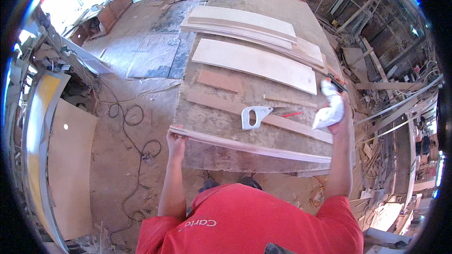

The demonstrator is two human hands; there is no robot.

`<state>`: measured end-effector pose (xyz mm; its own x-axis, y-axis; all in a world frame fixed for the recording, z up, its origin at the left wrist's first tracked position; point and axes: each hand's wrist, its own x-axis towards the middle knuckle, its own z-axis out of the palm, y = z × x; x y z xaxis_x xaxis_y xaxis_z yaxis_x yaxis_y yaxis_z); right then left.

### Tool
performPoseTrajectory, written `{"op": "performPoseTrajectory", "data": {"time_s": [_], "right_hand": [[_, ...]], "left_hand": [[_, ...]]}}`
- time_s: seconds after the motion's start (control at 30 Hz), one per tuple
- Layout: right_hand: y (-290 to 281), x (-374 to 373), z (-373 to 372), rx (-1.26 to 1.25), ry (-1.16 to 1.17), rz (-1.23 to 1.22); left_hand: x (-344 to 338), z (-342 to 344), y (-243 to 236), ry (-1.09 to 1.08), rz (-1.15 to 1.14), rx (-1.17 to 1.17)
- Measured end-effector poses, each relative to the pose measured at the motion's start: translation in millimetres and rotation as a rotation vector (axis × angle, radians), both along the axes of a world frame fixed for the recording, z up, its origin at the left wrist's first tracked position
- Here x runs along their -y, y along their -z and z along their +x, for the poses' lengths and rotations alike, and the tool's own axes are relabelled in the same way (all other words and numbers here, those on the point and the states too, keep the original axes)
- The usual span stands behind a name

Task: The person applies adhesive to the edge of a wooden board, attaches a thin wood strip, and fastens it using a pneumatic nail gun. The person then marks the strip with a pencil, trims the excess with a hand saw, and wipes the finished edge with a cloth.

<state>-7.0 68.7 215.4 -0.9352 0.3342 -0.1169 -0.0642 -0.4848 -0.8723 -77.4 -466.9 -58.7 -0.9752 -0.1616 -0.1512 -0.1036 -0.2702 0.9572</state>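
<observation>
My left hand (176,142) is closed around the left end of a long narrow board (254,149), which lies along the near edge of the workbench (207,161). At the right side of the bench, my right hand (338,126) grips a white, rounded, soft-looking bundle (329,112); its exact kind does not show. Just beyond it lies an orange and black tool (335,83). Between my hands, a handsaw (253,117) with a white handle rests on a flat strip of wood (214,101). Beside its blade is a red pencil-like stick (292,115).
Farther up the bench lie a pale board (254,66), stacked boards (240,21) and a small brown piece (219,81). A cable (141,155) coils on the floor at left, near a leaning panel (70,169). Scrap wood (372,155) piles up at right.
</observation>
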Motion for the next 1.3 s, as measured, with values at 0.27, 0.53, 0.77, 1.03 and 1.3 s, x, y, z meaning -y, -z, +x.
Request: {"op": "performPoseTrajectory", "data": {"time_s": [0.27,0.53,0.77,1.03,1.3], "right_hand": [[-3.1,166.0,-41.4,0.306,-0.411,0.088],[-15.4,207.4,-59.4,0.319,-0.604,0.192],[-16.0,205.1,-49.9,0.302,-0.642,0.204],[2.8,224.3,-66.5,0.338,-0.685,0.420],[3.5,292.7,-100.2,0.351,-0.958,0.723]], "left_hand": [[7.9,-5.6,-13.4,0.127,-0.098,-0.015],[5.8,-5.1,-1.8,0.160,-0.101,-0.143],[6.9,-10.8,12.9,0.142,-0.146,-0.152],[12.0,1.4,4.6,0.123,0.083,-0.077],[-3.5,-7.2,-15.2,0.116,-0.021,-0.133]]}}
